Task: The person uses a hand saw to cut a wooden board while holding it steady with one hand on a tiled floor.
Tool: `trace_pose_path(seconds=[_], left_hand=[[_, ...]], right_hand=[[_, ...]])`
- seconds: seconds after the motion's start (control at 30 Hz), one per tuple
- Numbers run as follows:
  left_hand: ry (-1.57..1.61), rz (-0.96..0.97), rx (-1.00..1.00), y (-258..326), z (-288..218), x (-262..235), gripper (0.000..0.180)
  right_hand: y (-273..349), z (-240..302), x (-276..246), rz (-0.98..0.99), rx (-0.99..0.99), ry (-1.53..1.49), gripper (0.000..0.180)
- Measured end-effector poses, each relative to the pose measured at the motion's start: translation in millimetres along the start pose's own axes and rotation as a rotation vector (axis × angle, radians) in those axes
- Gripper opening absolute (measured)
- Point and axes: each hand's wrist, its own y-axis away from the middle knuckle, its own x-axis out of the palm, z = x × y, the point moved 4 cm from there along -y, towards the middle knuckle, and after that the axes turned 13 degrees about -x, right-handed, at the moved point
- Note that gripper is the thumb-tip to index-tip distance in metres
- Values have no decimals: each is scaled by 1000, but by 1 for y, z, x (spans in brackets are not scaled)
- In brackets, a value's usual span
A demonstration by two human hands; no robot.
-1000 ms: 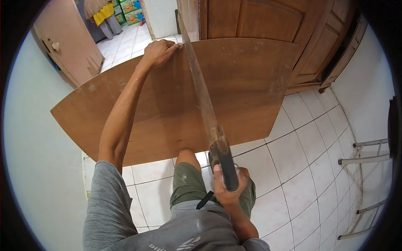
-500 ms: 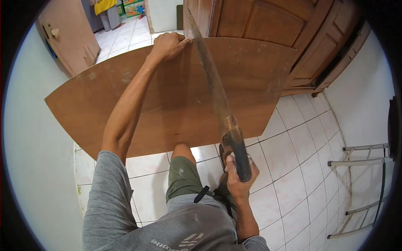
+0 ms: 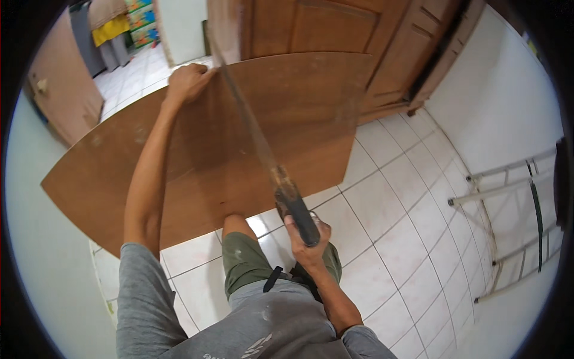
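Board, head view: big, brown, fills from approx 8 round to 1 o'clock, w/ its far edge bowed by the lens. L hand at 10–11 o'clock, fingers closed over board's far edge, thumb side nr the saw. R hand at 5–6 o'clock, wrapped round saw's dark handle. Blade runs up to 11 o'clock, crossing over board & past far edge, tip blurred; can't tell if teeth touch the wood. Bare knee at 8 o'clock, right by board's near edge; contact unclear. Wooden door w/ panels at 12–1, pinkish door at 10, another person in yellow & grey at 10–11, partly cut off. White tile floor at 3–4, metal ladder at 3.
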Motion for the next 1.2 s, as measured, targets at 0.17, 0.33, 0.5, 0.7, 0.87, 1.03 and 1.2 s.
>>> trace_pose_path(seconds=[0.17, 0.33, 0.5, 0.7, 0.87, 1.03, 1.2], left_hand=[[65, -18, -31, 14, -17, -12, 53], [103, -54, -19, 18, -30, -15, 56], [33, -173, 53, 8, -3, -9, 66], [138, -271, 34, 23, -26, -11, 51], [155, -217, -48, 32, -21, -31, 44], [227, -267, -30, 26, -22, -17, 40], [251, -290, -32, 28, -21, -17, 40]], right_hand=[[0, -7, -1, 232, 196, -119, 21], [9, -7, -6, 4, 154, -95, 18], [0, -8, -9, 47, 147, -244, 13], [13, -17, -22, 24, 346, -266, 12], [9, -9, -14, 63, 379, -398, 15], [4, -3, -23, 50, 343, -356, 17], [13, -11, -19, 75, 451, -398, 16]])
